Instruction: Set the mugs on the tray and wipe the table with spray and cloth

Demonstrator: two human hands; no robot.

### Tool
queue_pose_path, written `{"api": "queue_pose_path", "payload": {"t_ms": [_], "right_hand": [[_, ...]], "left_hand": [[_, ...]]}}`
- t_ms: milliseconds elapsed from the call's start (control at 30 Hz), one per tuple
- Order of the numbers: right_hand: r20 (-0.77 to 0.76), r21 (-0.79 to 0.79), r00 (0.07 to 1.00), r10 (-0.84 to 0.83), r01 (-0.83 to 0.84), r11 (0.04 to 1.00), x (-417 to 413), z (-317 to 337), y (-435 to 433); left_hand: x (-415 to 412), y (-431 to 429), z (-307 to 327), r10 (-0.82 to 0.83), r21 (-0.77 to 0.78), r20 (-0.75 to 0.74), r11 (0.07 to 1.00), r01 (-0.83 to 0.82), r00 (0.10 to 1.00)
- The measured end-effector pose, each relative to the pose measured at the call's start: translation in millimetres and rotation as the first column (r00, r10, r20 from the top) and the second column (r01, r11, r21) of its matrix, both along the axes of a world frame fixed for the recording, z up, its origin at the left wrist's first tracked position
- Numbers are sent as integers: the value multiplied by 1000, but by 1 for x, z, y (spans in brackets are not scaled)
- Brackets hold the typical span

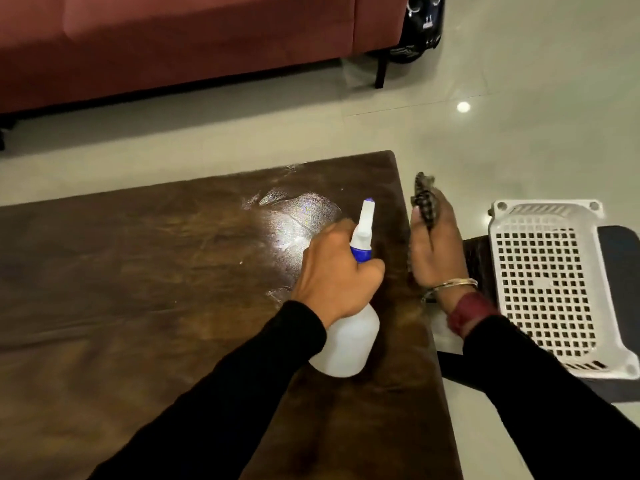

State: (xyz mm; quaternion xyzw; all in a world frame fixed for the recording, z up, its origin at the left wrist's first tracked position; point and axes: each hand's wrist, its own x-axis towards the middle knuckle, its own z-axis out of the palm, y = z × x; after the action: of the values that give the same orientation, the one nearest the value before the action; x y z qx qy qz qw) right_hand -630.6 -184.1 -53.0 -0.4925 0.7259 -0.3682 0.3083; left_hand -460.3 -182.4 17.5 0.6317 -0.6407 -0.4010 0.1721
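Black sleeves (242, 393) frame our view: left hand (332, 271) wraps the spray bottle (349, 344) above the wet-streaked table (138, 271); right hand (436, 251) clutches a cloth (423, 199) — mostly hidden — beside a white tray (547, 278) cut off at the frame edge.

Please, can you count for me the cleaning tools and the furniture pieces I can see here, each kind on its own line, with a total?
Spray bottle: 1, in the left hand
Cloth: 1, in the right hand
Wooden table: 1
Sofa: 1
White perforated basket: 1
Total: 5
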Motion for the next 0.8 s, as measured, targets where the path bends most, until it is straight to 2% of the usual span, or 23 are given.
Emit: {"api": "queue_pose_path", "payload": {"t_ms": [100, 167, 233, 300, 400, 467, 600, 700, 800], "right_hand": [[-97, 54, 984, 150, -146, 988, 10, -18, -28], [-229, 179, 938, 261, -223, 958, 17, -32, -44], [-382, 315, 861, 335, -219, 923, 21, -42, -61], [-485, 345, 800, 353, -196, 918, 25, -46, -80], [-538, 363, 773, 337, -148, 920, 38, -45, -116], [-575, 376, 724, 381, -179, 909, 55, -44, -121], [-557, 384, 543, 628, -502, 775, 75, -39, -56], [-553, 409, 542, 633, -486, 773, 47, -39, -39], [-583, 414, 637, 504, -301, 859, 44, -42, -81]], "left_hand": [[9, 3, -4, 48, 9, 53, 999, -48, 997], [18, 4, -7, 77, 8, 43, 997, -77, 996], [27, 4, -8, 77, 14, 11, 997, -77, 997], [34, 4, -9, 74, 11, 18, 997, -74, 997], [45, 10, -9, 103, -23, 31, 994, -103, 994], [51, 15, -9, 98, -32, -1, 995, -97, 995], [61, 23, -4, 99, 7, -4, 995, -99, 995], [66, 33, 2, 80, 51, -9, 996, -80, 997], [71, 46, 4, 46, 130, -41, 991, -40, 998]]}}
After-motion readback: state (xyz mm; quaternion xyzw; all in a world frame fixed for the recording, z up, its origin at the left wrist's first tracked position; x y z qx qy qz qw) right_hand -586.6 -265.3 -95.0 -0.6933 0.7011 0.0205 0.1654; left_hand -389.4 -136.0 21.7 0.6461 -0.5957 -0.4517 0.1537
